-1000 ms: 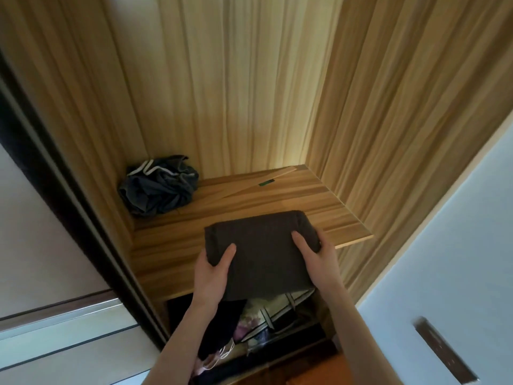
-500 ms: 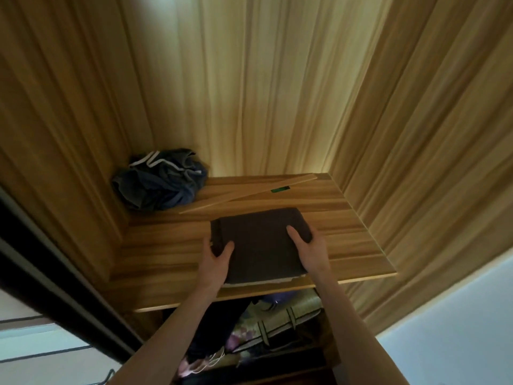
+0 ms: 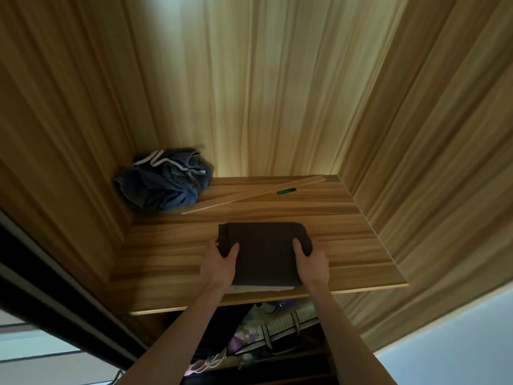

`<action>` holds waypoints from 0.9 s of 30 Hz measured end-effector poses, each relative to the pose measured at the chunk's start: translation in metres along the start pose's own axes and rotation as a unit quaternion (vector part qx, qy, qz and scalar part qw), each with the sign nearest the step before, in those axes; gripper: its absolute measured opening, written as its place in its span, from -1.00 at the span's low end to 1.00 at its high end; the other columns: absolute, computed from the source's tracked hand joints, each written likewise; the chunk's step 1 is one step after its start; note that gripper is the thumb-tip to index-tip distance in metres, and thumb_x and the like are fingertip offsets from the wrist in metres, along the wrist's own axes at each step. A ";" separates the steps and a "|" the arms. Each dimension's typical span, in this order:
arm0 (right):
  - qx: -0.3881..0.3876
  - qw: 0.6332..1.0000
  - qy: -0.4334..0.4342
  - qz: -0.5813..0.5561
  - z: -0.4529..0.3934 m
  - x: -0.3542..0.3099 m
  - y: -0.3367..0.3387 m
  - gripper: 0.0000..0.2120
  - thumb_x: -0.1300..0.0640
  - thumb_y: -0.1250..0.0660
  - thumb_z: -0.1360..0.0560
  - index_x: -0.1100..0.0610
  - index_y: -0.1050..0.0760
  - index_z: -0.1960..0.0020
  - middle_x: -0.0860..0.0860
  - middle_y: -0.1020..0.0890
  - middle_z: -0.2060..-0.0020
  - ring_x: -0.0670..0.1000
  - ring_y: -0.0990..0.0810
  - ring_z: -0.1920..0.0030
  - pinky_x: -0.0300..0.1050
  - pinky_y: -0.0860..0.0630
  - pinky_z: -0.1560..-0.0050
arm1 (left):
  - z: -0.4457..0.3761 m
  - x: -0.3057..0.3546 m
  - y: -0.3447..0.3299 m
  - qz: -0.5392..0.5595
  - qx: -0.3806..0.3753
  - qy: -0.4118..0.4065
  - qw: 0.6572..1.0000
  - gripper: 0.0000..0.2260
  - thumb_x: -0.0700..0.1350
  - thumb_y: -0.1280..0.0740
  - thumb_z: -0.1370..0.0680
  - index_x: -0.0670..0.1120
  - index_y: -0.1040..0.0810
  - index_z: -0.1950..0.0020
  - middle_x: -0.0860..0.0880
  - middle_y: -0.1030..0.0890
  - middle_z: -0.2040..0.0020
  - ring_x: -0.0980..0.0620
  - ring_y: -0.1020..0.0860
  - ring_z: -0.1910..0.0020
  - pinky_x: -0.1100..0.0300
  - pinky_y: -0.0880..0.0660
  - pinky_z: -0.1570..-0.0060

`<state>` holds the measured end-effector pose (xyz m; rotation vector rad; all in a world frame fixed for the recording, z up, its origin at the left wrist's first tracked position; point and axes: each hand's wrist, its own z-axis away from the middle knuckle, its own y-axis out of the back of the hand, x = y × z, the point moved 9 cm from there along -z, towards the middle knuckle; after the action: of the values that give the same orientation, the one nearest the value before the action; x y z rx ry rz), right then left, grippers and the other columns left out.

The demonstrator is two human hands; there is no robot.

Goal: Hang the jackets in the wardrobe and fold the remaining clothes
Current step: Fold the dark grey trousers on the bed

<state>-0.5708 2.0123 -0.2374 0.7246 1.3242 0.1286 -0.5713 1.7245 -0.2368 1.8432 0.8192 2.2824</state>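
Observation:
A folded dark brown garment point(image 3: 265, 251) lies flat on the wooden wardrobe shelf point(image 3: 172, 257), near its front edge, with a pale layer showing under its near side. My left hand point(image 3: 219, 263) grips its left edge, thumb on top. My right hand point(image 3: 311, 263) grips its right edge the same way. Both forearms reach up from below.
A crumpled dark blue garment point(image 3: 163, 183) with white trim sits in the shelf's back left corner. A thin wooden strip point(image 3: 249, 197) with a green tag lies diagonally behind the folded piece. Wardrobe walls close in on three sides. Bags and clothes point(image 3: 266, 332) fill the space under the shelf.
Both hands have pushed the folded garment from overhanging the shelf's front edge fully onto the shelf. The view has moved closer to the shelf.

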 end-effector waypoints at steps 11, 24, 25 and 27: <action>0.035 0.944 0.237 0.225 0.035 -0.020 -0.022 -0.39 -0.22 0.05 -0.70 0.08 -0.31 -0.60 0.03 -0.33 -0.59 0.02 -0.16 -0.63 0.13 -0.13 -0.62 | 0.037 0.022 -0.022 -0.294 -0.028 -0.281 0.913 -0.47 0.17 0.04 -0.71 -0.01 -0.27 -0.62 -0.01 -0.24 -0.64 0.00 -0.12 -0.64 0.00 -0.08 -0.62; 0.017 0.955 0.232 0.183 0.060 -0.024 -0.013 -0.34 -0.29 0.09 -0.68 0.06 -0.26 -0.62 0.03 -0.34 -0.58 0.00 -0.19 -0.62 0.09 -0.09 -0.63 | 0.057 0.022 0.000 -0.279 -0.051 -0.278 0.918 -0.40 0.24 0.15 -0.69 0.00 -0.13 -0.67 0.04 -0.11 -0.68 0.08 0.00 -0.66 -0.02 -0.02 -0.64; 0.018 0.956 0.238 0.173 0.068 -0.029 -0.011 -0.36 -0.27 0.08 -0.68 0.05 -0.25 -0.62 0.02 -0.34 -0.58 -0.01 -0.18 -0.62 0.11 -0.10 -0.63 | 0.063 0.024 0.010 -0.265 -0.043 -0.283 0.921 -0.42 0.23 0.11 -0.70 -0.01 -0.14 -0.67 0.03 -0.14 -0.67 0.07 -0.03 -0.65 -0.03 -0.07 -0.63; 0.018 0.955 0.255 0.152 0.088 -0.041 -0.007 -0.36 -0.27 0.07 -0.69 0.05 -0.23 -0.63 0.01 -0.32 -0.59 -0.01 -0.17 -0.62 0.09 -0.09 -0.63 | 0.075 0.024 0.030 -0.247 -0.028 -0.295 0.923 -0.45 0.19 0.06 -0.73 -0.03 -0.18 -0.66 0.00 -0.21 -0.65 0.04 -0.11 -0.64 -0.06 -0.14 -0.61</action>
<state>-0.5044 1.9512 -0.2015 0.9649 1.6976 0.5720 -0.4998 1.7342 -0.1920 1.8623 0.9491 1.3317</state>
